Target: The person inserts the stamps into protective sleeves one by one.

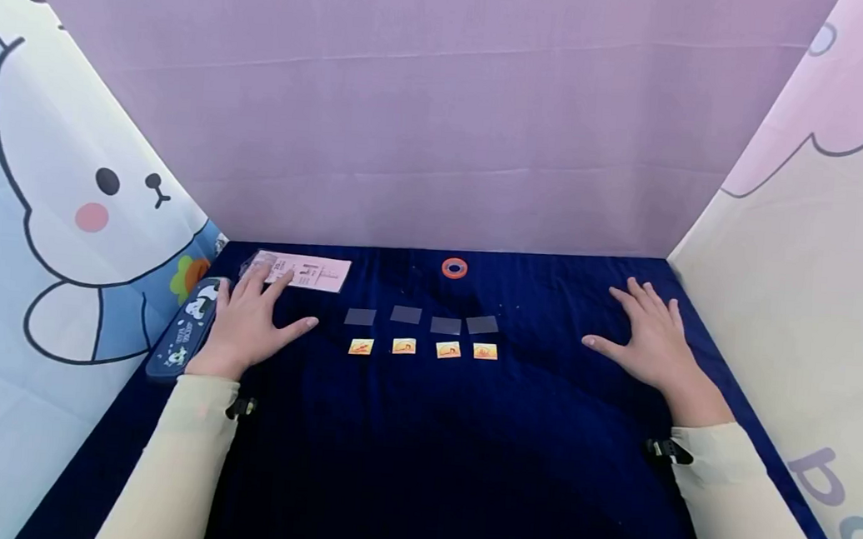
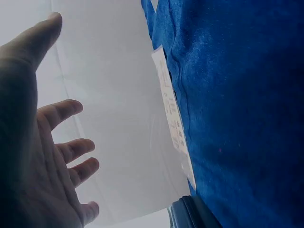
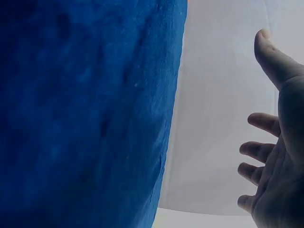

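Both hands are held above the dark blue cloth with fingers spread. In the head view the left hand (image 1: 251,324) is nearest the blue pencil case (image 1: 185,332) and a pink printed card in a clear sleeve (image 1: 326,274); nothing is in its grasp. On the right side the right hand (image 1: 648,339) hovers apart from every object, also holding nothing. Between the hands lie several small yellow-orange picture pieces (image 1: 404,346) in a row. Just behind them sits a row of small clear rectangles (image 1: 407,314). An orange-red ring, like a tape roll (image 1: 454,269), lies farther back.
A blue cloth (image 1: 463,455) covers the table. Plain mauve fabric (image 1: 442,120) stands along the back edge. Printed fabric walls enclose the left side (image 1: 52,218) and the right side (image 1: 812,313), close to the arms.
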`<state>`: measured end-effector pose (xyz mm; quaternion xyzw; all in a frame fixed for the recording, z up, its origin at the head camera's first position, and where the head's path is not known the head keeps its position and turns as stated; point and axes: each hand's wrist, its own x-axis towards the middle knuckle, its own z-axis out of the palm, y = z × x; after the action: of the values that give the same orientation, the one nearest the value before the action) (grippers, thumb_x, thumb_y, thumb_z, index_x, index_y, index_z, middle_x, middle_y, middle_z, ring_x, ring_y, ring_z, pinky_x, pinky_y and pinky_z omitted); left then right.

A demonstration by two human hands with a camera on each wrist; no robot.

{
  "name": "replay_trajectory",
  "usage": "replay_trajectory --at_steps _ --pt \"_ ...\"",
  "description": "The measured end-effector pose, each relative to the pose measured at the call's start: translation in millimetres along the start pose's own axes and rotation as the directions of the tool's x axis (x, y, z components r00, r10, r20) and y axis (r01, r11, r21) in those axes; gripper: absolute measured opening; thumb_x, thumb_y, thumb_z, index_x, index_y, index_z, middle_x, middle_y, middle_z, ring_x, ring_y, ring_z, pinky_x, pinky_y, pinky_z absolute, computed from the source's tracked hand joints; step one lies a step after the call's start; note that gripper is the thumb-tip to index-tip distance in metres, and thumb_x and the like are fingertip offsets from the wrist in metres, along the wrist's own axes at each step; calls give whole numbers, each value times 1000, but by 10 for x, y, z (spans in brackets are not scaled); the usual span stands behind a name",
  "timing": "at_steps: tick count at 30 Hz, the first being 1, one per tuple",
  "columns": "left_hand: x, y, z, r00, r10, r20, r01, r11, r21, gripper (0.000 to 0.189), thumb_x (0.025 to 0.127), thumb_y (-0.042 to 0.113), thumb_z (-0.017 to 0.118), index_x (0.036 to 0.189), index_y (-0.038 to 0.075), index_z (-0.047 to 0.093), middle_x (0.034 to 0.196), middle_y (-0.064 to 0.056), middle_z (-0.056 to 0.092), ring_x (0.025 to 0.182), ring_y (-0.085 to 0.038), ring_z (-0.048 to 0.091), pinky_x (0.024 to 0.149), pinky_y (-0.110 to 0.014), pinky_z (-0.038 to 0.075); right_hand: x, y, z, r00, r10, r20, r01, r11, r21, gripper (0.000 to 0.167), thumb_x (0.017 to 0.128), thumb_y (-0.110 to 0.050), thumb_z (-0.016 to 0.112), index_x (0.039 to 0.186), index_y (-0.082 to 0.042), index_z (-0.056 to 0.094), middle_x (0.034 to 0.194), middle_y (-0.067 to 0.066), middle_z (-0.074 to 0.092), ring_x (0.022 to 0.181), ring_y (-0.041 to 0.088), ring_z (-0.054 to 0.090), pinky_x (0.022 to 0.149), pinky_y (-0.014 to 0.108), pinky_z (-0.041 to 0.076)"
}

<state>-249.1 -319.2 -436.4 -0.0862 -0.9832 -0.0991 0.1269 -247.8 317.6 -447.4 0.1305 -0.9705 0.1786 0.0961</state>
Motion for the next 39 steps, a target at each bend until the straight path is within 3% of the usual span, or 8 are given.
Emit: replay_trajectory --at_steps 6,12,18,25,33,39 --pt "123 11 45 998 -12 61 14 999 -42 101 90 79 60 164 13 36 170 -25 21 155 -50 13 119 -72 5 115 -109 32 1000 -16 -8 16 999 28 96 90 -63 76 157 -3 43 167 27 27 156 47 17 121 68 3" --pt "235 21 129 997 -21 77 27 997 -73 90 95 69 63 161 12 41 166 -25 30 151 -53 25 115 -74 20 211 -209 82 1000 -15 0 15 997 75 84 94 -56 75 154 -3 48 163 28 34 151 50 26 119 70 13" --pt "317 13 207 994 -20 107 31 994 -107 78 99 55 67 158 10 46 163 -25 35 149 -51 30 112 -75 25 271 -246 171 1000 12 0 -12 991 131 78 95 -55 73 153 -7 50 158 23 43 147 50 33 114 72 23" --pt "406 18 270 989 -29 148 53 985 -164 72 101 48 68 158 11 45 161 -24 39 148 -49 33 114 -70 27 330 -306 233 999 34 9 -35 981 190 72 97 -54 72 150 -9 54 155 23 46 144 51 36 113 71 26" --pt "488 59 348 989 16 146 19 971 -237 63 101 38 71 152 6 53 156 -25 47 146 -46 39 117 -61 30 420 -395 320 1000 27 6 -28 977 210 66 98 -51 72 147 -10 58 151 21 51 142 48 41 112 69 30" --pt "546 103 433 986 48 162 2 954 -301 52 99 29 74 143 5 62 144 -22 58 132 -41 55 111 -57 39 484 -457 381 1000 23 11 -25 969 247 63 98 -49 73 146 -11 59 151 18 52 143 45 42 112 67 33"
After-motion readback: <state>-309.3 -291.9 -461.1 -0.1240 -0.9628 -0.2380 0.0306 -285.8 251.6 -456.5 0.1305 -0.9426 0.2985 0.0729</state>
